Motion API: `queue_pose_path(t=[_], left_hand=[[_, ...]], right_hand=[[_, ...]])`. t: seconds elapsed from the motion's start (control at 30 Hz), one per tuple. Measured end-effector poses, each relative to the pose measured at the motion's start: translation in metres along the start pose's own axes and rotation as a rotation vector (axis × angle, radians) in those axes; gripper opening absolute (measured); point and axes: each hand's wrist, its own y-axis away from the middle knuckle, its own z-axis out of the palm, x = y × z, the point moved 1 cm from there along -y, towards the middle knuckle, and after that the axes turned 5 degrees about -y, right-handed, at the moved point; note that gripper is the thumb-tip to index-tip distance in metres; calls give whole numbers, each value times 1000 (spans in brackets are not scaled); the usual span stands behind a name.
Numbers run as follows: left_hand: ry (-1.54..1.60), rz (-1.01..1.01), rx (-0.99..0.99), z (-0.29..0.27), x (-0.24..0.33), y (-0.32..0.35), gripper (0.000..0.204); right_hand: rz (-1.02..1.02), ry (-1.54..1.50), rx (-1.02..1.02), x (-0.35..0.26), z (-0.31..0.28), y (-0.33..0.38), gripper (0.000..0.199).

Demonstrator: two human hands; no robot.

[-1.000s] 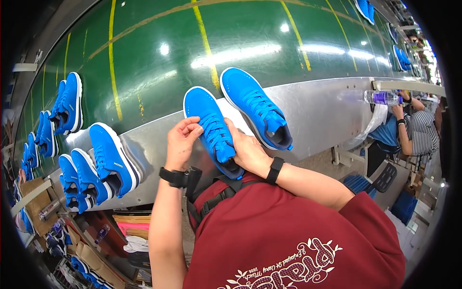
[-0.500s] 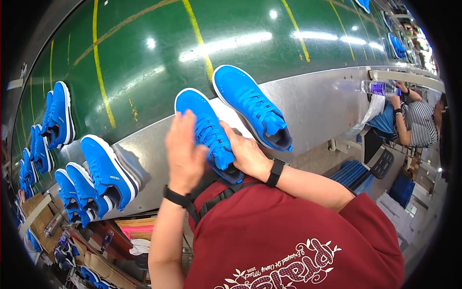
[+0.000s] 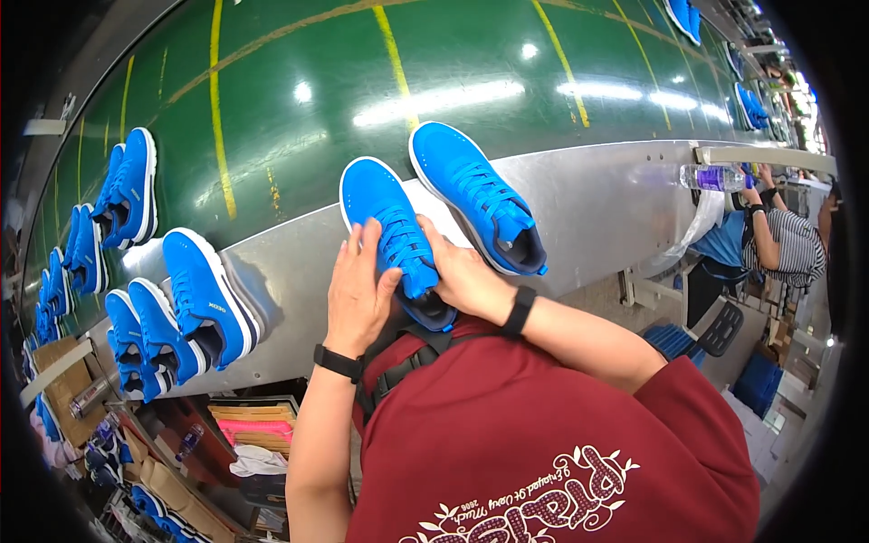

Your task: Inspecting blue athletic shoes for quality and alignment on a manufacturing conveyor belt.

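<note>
A blue sneaker (image 3: pixel 385 204) with a white sole edge lies before me, toe pointing away, at the metal edge of the green belt. My right hand (image 3: pixel 466 281) is closed along its right side near the laces. On the other side my left hand (image 3: pixel 355 294) has its fingers apart against the shoe's upper, the thumb by the tongue. A second blue sneaker (image 3: pixel 475 195) lies just to the right, its heel toward me and its dark lining showing. Part of a white surface shows between the two shoes; the held shoe's underside is hidden.
More blue sneakers (image 3: pixel 208 299) stand on the metal ledge (image 3: pixel 597 195) at the left. Others ride the green belt (image 3: pixel 299 136), which has yellow lines. A co-worker in a striped top (image 3: pixel 792 231) is at the right, near a clear bottle (image 3: pixel 711 177). Stacked trays (image 3: pixel 258 421) sit lower left.
My left hand, blurred over the shoe's left side before, has settled lower beside the laces. The belt's yellow lines and the sneakers on the belt have shifted right in view.
</note>
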Motion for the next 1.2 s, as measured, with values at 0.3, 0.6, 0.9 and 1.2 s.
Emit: queue_pose_path(t=[0.3,0.6,0.9,1.2], left_hand=[[194,-199,127,31,8,0,130],[267,-239,138,42,0,3,129],[271,-210,172,43,-1,5,123],[275,-251,184,44,-2,3,120]], right_hand=[[-140,-228,174,-28,-32,-48,40],[-19,-292,82,-29,-37,-65,41],[354,-972,-130,-6,-44,-89,51],[-23,-256,135,-40,-57,-74,42]])
